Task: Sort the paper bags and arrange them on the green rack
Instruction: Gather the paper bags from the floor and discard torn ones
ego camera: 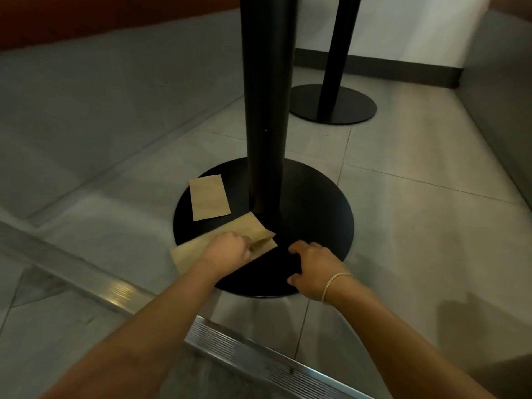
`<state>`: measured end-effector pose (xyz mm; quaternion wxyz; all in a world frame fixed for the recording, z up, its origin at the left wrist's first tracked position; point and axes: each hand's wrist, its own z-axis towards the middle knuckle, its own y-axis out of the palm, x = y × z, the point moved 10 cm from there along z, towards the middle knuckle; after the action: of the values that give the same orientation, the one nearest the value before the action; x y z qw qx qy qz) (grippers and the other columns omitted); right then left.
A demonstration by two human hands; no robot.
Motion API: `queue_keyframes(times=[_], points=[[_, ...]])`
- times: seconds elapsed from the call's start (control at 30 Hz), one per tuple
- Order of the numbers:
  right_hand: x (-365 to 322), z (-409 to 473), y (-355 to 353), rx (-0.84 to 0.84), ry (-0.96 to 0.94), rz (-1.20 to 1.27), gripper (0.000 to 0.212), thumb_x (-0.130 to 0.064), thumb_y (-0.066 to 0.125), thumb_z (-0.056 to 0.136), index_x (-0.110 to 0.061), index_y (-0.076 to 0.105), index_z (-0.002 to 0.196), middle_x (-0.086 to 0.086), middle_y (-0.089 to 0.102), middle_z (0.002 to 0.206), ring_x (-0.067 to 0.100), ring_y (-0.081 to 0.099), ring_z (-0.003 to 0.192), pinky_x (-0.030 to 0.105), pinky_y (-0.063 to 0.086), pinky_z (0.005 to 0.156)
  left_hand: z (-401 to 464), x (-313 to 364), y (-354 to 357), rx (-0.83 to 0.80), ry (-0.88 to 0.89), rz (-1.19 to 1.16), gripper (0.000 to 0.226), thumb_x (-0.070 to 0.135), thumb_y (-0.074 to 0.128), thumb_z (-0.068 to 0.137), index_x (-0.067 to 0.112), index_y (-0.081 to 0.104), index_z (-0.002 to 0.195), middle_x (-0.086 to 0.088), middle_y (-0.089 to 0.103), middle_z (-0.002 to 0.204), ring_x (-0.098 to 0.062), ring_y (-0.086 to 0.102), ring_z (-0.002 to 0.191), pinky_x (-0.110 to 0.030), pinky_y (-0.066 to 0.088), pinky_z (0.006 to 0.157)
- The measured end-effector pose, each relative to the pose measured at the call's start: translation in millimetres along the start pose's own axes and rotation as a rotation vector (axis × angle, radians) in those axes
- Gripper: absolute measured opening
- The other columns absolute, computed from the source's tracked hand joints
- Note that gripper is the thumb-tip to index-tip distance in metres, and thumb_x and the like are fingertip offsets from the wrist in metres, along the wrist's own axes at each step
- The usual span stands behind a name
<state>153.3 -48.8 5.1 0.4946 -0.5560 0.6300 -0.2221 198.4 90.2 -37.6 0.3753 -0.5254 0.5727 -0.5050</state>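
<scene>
Early stage of sorting: the left hand (230, 250) pinches a flat brown paper bag (230, 240) on the round black pedestal base (316, 203), the right hand (312, 269) hovers with fingers spread, a second brown paper bag (209, 196) lies uncollected, and no green rack is visible.

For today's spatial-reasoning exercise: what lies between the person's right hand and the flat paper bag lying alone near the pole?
In the head view, the left hand gripping the nearer paper bag lies between the right hand and the flat paper bag, on the black round base.
</scene>
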Motion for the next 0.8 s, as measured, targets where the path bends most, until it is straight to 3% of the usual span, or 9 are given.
queue_keyframes(times=[0.1, 0.23, 0.3, 0.37, 0.5, 0.6, 0.67, 0.73, 0.8], points=[[10, 4, -14, 0.152, 0.043, 0.079, 0.083, -0.015, 0.067, 0.083, -0.024, 0.015, 0.148, 0.008, 0.033, 0.141, 0.027, 0.037, 0.129, 0.038, 0.040, 0.103, -11, 10, -8, 0.060, 0.050, -0.353, 0.020, 0.016, 0.051, 0.086, 0.016, 0.069, 0.094, -0.001, 0.070, 0.092, -0.016, 0.063, 0.086, -0.030, 0.050, 0.079], [14, 9, -13, 0.188, -0.003, 0.064, 0.092, -0.016, 0.067, 0.082, -0.031, 0.006, 0.149, 0.002, 0.018, 0.153, 0.028, 0.021, 0.138, 0.039, 0.033, 0.109, -23, 18, -17, 0.068, 0.030, -0.660, 0.025, 0.015, 0.062, 0.085, 0.013, 0.069, 0.109, 0.011, 0.068, 0.087, 0.002, 0.061, 0.080, -0.008, 0.043, 0.078], [13, 11, -13, 0.211, -0.045, 0.037, 0.074, -0.022, 0.064, 0.085, -0.029, 0.023, 0.147, 0.000, 0.023, 0.152, 0.026, 0.024, 0.136, 0.037, 0.033, 0.108, -24, 22, -20, 0.033, 0.031, -0.744, 0.021, 0.010, 0.062, 0.083, 0.017, 0.072, 0.101, 0.016, 0.066, 0.075, 0.008, 0.060, 0.069, -0.014, 0.042, 0.085], [14, 13, -20, 0.295, -0.086, 0.033, 0.044, -0.024, 0.061, 0.088, -0.022, 0.050, 0.132, 0.001, 0.044, 0.139, 0.024, 0.039, 0.125, 0.032, 0.038, 0.101, -21, 25, -26, -0.014, 0.047, -0.842, 0.023, 0.008, 0.061, 0.083, 0.029, 0.070, 0.085, 0.014, 0.067, 0.075, 0.006, 0.060, 0.071, -0.020, 0.041, 0.090], [19, 14, -33, 0.377, -0.110, 0.111, 0.015, -0.027, 0.062, 0.088, -0.019, 0.070, 0.097, 0.002, 0.069, 0.092, 0.019, 0.063, 0.091, 0.025, 0.050, 0.081, 0, 5, -32, -0.083, 0.006, -1.121, 0.012, 0.032, 0.059, 0.089, 0.031, 0.070, 0.094, 0.006, 0.070, 0.102, -0.012, 0.062, 0.104, -0.032, 0.040, 0.100], [24, 12, -43, 0.416, -0.105, 0.127, 0.012, -0.028, 0.061, 0.089, -0.020, 0.069, 0.094, -0.004, 0.063, 0.080, 0.014, 0.060, 0.079, 0.029, 0.053, 0.080, 25, -58, -21, 0.008, -0.277, -0.750, 0.046, 0.044, 0.056, 0.090, 0.024, 0.051, 0.131, 0.001, 0.048, 0.139, -0.021, 0.042, 0.130, -0.031, 0.033, 0.105], [23, 9, -50, 0.459, -0.122, 0.139, 0.012, -0.027, 0.060, 0.090, -0.021, 0.069, 0.094, -0.007, 0.060, 0.078, 0.011, 0.057, 0.075, 0.028, 0.054, 0.079, 31, -79, -20, 0.029, -0.329, -0.424, 0.064, 0.040, 0.058, 0.090, 0.018, 0.033, 0.145, -0.006, 0.027, 0.152, -0.026, 0.026, 0.140, -0.038, 0.024, 0.114], [20, 6, -54, 0.488, -0.146, 0.142, 0.012, -0.026, 0.059, 0.091, -0.021, 0.069, 0.095, -0.007, 0.060, 0.079, 0.012, 0.058, 0.075, 0.028, 0.054, 0.078, 36, -90, -11, 0.014, -0.341, -0.287, 0.065, 0.038, 0.052, 0.093, 0.017, 0.024, 0.148, -0.007, 0.017, 0.156, -0.028, 0.017, 0.143, -0.048, 0.013, 0.117], [19, 5, -57, 0.510, -0.161, 0.146, 0.013, -0.024, 0.058, 0.092, -0.020, 0.068, 0.098, -0.004, 0.063, 0.083, 0.014, 0.059, 0.078, 0.028, 0.053, 0.078, 39, -100, -2, 0.020, -0.405, -0.263, 0.055, 0.034, 0.043, 0.098, 0.013, 0.026, 0.146, -0.010, 0.023, 0.153, -0.031, 0.022, 0.139, -0.048, 0.015, 0.115]])
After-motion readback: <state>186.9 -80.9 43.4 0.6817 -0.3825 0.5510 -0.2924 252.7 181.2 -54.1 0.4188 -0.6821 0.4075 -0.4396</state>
